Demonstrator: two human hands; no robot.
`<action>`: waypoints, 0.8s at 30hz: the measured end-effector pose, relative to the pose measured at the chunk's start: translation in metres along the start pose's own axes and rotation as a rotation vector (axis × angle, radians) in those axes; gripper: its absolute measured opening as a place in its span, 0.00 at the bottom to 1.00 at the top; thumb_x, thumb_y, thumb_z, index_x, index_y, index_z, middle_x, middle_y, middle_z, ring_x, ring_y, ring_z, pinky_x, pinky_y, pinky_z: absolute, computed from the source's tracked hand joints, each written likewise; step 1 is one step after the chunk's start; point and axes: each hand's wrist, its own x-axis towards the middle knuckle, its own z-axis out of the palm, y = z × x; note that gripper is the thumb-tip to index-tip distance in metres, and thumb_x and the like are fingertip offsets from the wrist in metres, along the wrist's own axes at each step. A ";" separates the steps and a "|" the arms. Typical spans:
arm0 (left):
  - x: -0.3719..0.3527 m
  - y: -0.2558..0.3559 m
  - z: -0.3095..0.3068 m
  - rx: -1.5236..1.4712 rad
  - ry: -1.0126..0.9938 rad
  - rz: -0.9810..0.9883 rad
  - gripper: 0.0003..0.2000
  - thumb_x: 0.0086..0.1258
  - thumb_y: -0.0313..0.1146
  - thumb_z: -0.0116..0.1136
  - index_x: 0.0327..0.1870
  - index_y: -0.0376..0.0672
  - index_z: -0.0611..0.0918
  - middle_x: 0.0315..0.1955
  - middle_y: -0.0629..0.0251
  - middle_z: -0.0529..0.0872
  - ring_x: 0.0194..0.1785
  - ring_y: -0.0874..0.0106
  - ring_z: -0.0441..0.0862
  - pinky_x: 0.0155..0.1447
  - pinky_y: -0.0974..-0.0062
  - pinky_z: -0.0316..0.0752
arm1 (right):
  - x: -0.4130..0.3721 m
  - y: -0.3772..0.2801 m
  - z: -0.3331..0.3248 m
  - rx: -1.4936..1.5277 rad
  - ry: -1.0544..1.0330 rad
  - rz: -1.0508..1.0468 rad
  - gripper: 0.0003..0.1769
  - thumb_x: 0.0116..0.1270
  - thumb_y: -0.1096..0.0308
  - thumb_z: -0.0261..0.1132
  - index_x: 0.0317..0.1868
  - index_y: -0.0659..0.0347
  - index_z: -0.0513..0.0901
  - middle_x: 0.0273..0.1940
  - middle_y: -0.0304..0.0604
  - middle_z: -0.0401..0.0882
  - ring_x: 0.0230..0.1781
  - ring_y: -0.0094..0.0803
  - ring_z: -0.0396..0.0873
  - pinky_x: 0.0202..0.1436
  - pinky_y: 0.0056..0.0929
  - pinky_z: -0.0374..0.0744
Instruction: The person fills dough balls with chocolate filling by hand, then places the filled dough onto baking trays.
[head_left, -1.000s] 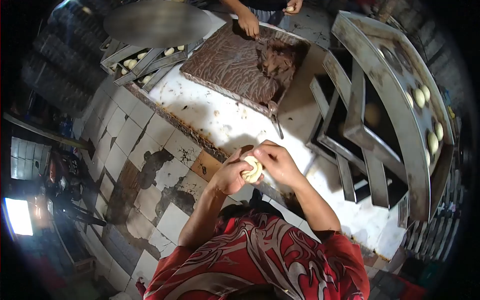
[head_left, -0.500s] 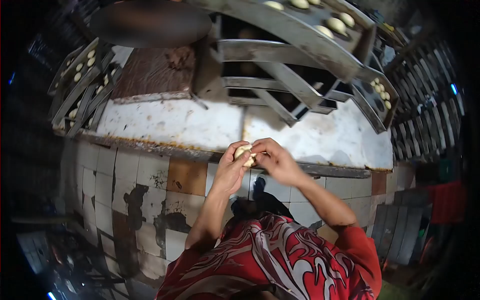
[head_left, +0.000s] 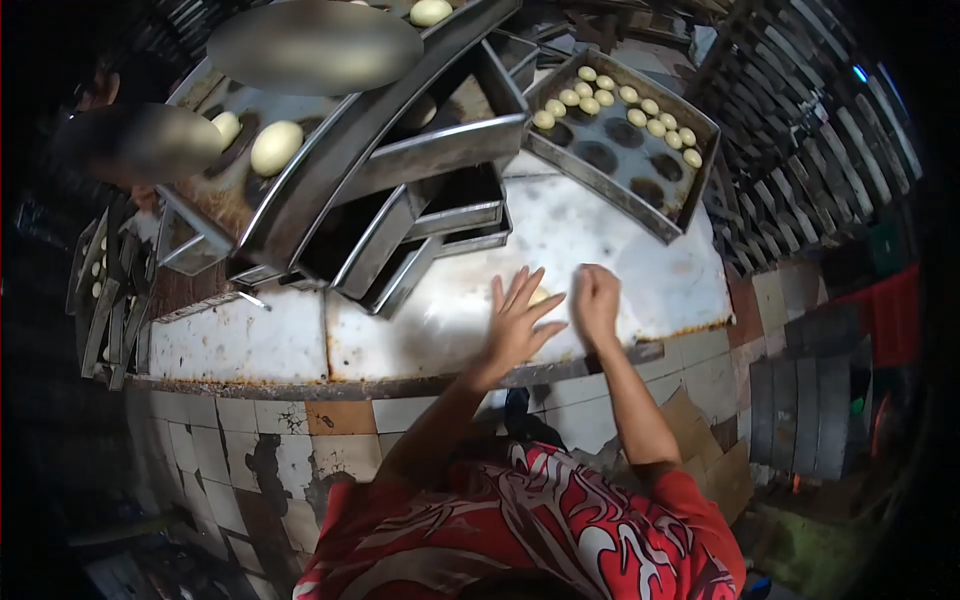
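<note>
My left hand [head_left: 518, 328] is over the white tabletop [head_left: 400, 335] with its fingers spread. A small pale dough piece [head_left: 540, 297] shows just beside and partly behind those fingers. To the right of it, my right hand [head_left: 598, 300] rests near the tabletop with its fingers curled in; whatever lies under or inside them is hidden. Beyond my hands, a metal tray [head_left: 612, 172] at the back right bears several small round dough balls [head_left: 570, 98].
Stacked metal trays [head_left: 440, 155] stand at the back left, the upper one bearing larger dough balls [head_left: 277, 148]. More trays [head_left: 110, 300] are at the far left. The table's front edge [head_left: 250, 388] runs above a tiled floor [head_left: 400, 413].
My hands have parted from around the dough piece and moved forward onto the table. The left one has opened. The view has shifted right, bringing the right-hand tray closer.
</note>
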 end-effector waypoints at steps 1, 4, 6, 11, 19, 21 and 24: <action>-0.004 0.006 -0.018 -0.093 0.087 -0.067 0.21 0.59 0.31 0.63 0.55 0.43 0.76 0.59 0.51 0.70 0.62 0.54 0.68 0.63 0.65 0.64 | 0.007 -0.011 0.016 0.103 -0.084 0.082 0.13 0.66 0.67 0.54 0.34 0.69 0.81 0.35 0.57 0.80 0.38 0.53 0.75 0.48 0.43 0.71; -0.047 0.000 -0.047 -0.370 0.313 -0.420 0.21 0.62 0.28 0.59 0.57 0.37 0.73 0.56 0.52 0.74 0.60 0.54 0.71 0.61 0.65 0.67 | -0.020 -0.064 0.050 0.322 -0.369 -0.163 0.09 0.63 0.71 0.56 0.31 0.68 0.79 0.33 0.56 0.78 0.35 0.54 0.74 0.43 0.42 0.73; -0.082 -0.006 -0.065 -0.355 0.377 -0.626 0.19 0.63 0.27 0.57 0.56 0.34 0.72 0.51 0.51 0.77 0.56 0.56 0.74 0.59 0.65 0.69 | -0.034 -0.078 0.019 0.282 -0.592 -0.454 0.02 0.51 0.75 0.62 0.24 0.63 0.76 0.24 0.49 0.72 0.30 0.49 0.73 0.39 0.44 0.72; -0.126 -0.004 -0.097 -0.369 0.378 -0.710 0.17 0.64 0.27 0.57 0.54 0.34 0.73 0.47 0.53 0.78 0.50 0.59 0.78 0.54 0.68 0.72 | 0.035 -0.019 -0.001 -0.103 -0.351 -0.455 0.05 0.49 0.75 0.61 0.19 0.60 0.73 0.24 0.47 0.72 0.31 0.45 0.69 0.36 0.41 0.65; -0.095 -0.037 -0.154 -0.643 0.015 -0.477 0.19 0.62 0.28 0.59 0.56 0.40 0.75 0.50 0.58 0.79 0.56 0.62 0.74 0.61 0.69 0.66 | -0.010 -0.071 0.018 -0.266 -0.511 -0.398 0.08 0.57 0.68 0.59 0.29 0.65 0.77 0.33 0.53 0.77 0.35 0.48 0.73 0.45 0.41 0.71; -0.116 -0.062 -0.166 -0.692 0.007 -0.435 0.18 0.64 0.29 0.57 0.56 0.40 0.76 0.49 0.59 0.80 0.56 0.63 0.74 0.60 0.70 0.67 | -0.001 -0.093 -0.010 -0.370 -1.084 -0.124 0.11 0.56 0.67 0.62 0.37 0.64 0.77 0.39 0.51 0.78 0.40 0.43 0.76 0.47 0.37 0.73; -0.144 -0.092 -0.177 -0.737 -0.010 -0.374 0.17 0.65 0.29 0.56 0.56 0.39 0.76 0.48 0.60 0.81 0.54 0.65 0.77 0.60 0.71 0.68 | 0.042 -0.161 -0.061 0.193 -1.970 0.202 0.20 0.61 0.64 0.63 0.51 0.61 0.73 0.47 0.44 0.77 0.47 0.30 0.75 0.50 0.30 0.74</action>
